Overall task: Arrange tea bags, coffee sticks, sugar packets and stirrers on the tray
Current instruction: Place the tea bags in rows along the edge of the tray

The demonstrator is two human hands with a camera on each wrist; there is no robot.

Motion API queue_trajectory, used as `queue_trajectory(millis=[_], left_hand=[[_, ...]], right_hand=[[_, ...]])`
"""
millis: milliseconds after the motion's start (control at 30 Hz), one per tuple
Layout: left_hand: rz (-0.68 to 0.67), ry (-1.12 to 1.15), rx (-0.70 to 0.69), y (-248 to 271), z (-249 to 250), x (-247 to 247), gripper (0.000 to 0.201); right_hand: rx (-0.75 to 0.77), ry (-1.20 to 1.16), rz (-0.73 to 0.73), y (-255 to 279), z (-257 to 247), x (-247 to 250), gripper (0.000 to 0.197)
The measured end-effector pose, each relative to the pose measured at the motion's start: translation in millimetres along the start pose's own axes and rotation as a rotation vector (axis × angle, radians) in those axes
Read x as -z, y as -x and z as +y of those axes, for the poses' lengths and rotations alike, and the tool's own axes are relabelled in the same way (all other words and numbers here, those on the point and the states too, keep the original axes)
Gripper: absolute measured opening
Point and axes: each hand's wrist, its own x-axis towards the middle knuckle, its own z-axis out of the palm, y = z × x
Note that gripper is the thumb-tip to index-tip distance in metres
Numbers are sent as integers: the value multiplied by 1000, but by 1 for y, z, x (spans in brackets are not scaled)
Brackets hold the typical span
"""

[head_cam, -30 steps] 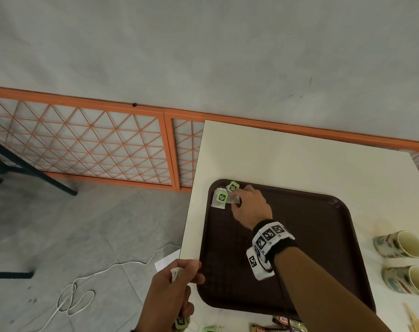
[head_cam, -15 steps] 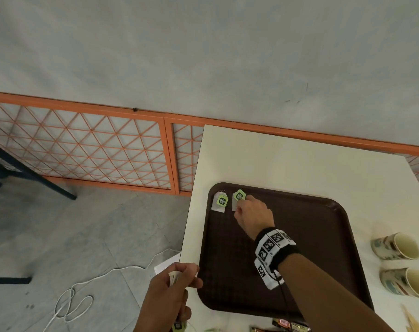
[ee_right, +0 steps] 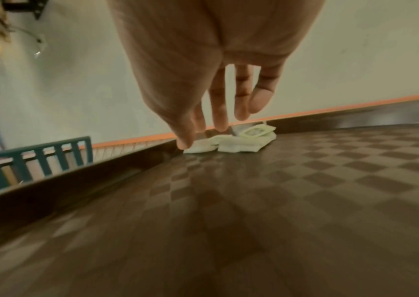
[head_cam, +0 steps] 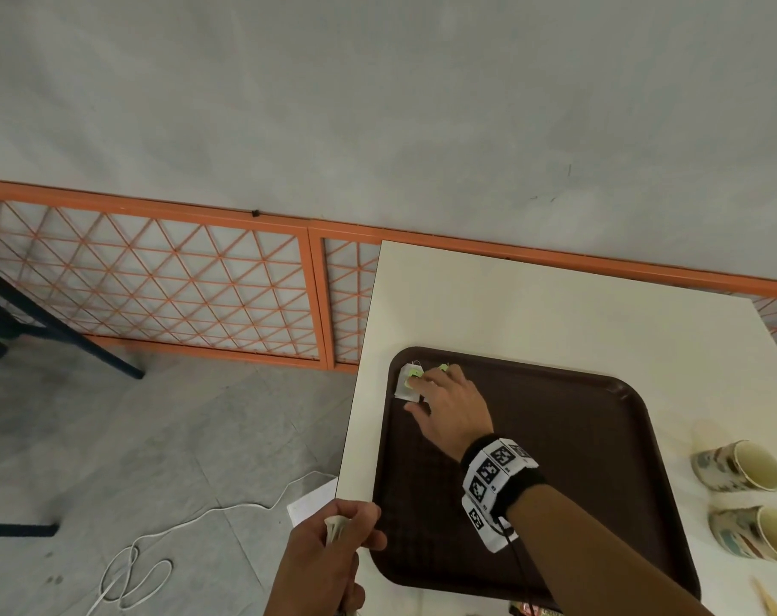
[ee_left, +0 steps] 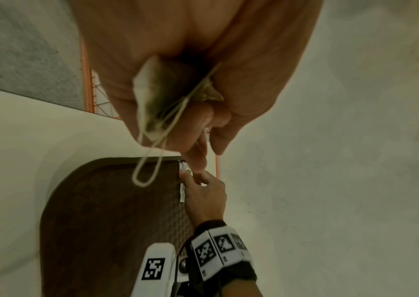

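You are looking at a cream table (head_cam: 533, 304) standing against a grey wall (head_cam: 377, 104). Two patterned paper cups (head_cam: 737, 466) are lying on their sides at its right edge, one nearer than the other. An orange lattice fence (head_cam: 155, 286) is running along the foot of the wall. A white cable (head_cam: 155, 549) is lying coiled on the grey floor (head_cam: 177, 437) at the left, just beside a white sheet of paper (head_cam: 311, 504).

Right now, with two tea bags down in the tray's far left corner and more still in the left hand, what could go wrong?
1. The right hand hovers with spread fingers over the two tea bags; a brush could shove them out of line.
2. A looped string dangles from the bunch of tea bags gripped by the left hand, and may snag.
3. The paper cups lie on their sides beside the tray; they could roll.
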Motion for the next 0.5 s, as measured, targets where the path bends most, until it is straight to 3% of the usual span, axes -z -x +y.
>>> queue_trajectory(millis=[300, 400, 500], left_hand=[[43, -76, 25, -3, -3, 14, 22], [46, -73, 32, -3, -4, 16, 20], [30, -58, 31, -2, -4, 15, 19]], right_hand=[[49, 16, 28, -15, 4, -6, 28], [-44, -46, 141, -5, 15, -7, 29], [-66, -51, 81, 3, 26, -13, 26]])
